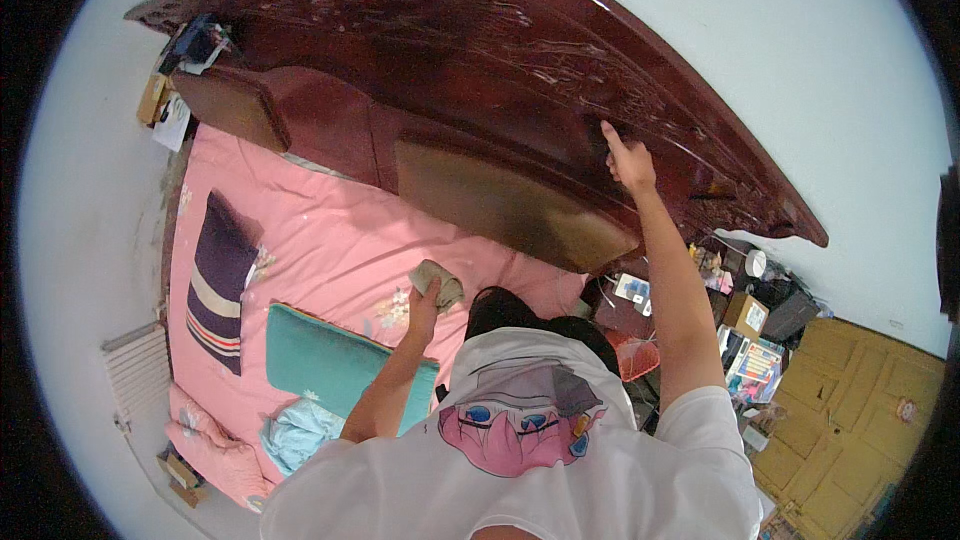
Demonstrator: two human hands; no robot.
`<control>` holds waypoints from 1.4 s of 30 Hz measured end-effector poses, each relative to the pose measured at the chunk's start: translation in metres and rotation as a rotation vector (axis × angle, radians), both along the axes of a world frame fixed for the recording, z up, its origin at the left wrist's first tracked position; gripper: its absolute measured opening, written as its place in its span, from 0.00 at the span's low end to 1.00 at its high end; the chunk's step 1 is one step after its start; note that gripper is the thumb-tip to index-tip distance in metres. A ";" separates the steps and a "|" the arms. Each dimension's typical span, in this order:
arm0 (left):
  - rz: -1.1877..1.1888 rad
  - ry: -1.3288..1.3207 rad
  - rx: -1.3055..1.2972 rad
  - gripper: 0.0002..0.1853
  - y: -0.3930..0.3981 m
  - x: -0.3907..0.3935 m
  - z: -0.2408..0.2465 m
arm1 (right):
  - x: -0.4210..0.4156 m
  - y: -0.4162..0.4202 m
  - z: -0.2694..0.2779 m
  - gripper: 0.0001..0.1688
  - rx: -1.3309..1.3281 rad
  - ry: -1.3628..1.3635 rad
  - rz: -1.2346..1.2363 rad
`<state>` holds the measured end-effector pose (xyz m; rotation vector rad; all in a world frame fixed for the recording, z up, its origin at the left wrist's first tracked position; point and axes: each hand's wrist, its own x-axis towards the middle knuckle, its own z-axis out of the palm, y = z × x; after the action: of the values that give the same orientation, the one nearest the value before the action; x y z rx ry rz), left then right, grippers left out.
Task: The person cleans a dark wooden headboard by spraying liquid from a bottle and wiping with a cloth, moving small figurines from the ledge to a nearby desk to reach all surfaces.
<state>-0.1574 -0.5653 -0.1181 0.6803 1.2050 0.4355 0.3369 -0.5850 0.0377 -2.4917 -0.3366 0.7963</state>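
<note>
My left hand (424, 315) holds a folded grey-green cloth (441, 286) above the pink bed sheet (322, 217). Stretched up and to the right, my right hand (628, 161) has one finger extended at the dark red carved wooden headboard (465, 82); its other fingers are curled, and no object shows in it. Whether the fingertip touches the wood cannot be told. Below that hand is an olive-brown padded panel (517, 202) of the headboard.
On the bed lie a teal pillow (322, 352), a dark striped pillow (221, 285) and a light blue cloth (300, 431). A cluttered bedside table (611, 311) with cables and boxes stands at right, near a yellowish wooden door (847, 397). A radiator (141, 375) is at left.
</note>
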 end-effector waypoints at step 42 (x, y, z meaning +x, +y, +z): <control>-0.289 0.557 1.444 0.18 0.387 0.110 0.171 | -0.077 -0.099 -0.094 0.29 -0.015 0.469 0.331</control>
<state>-0.0478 -0.1786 0.0529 2.2954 1.1283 0.8973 0.2602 -0.6838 -0.0563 -2.1970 -0.5769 1.4814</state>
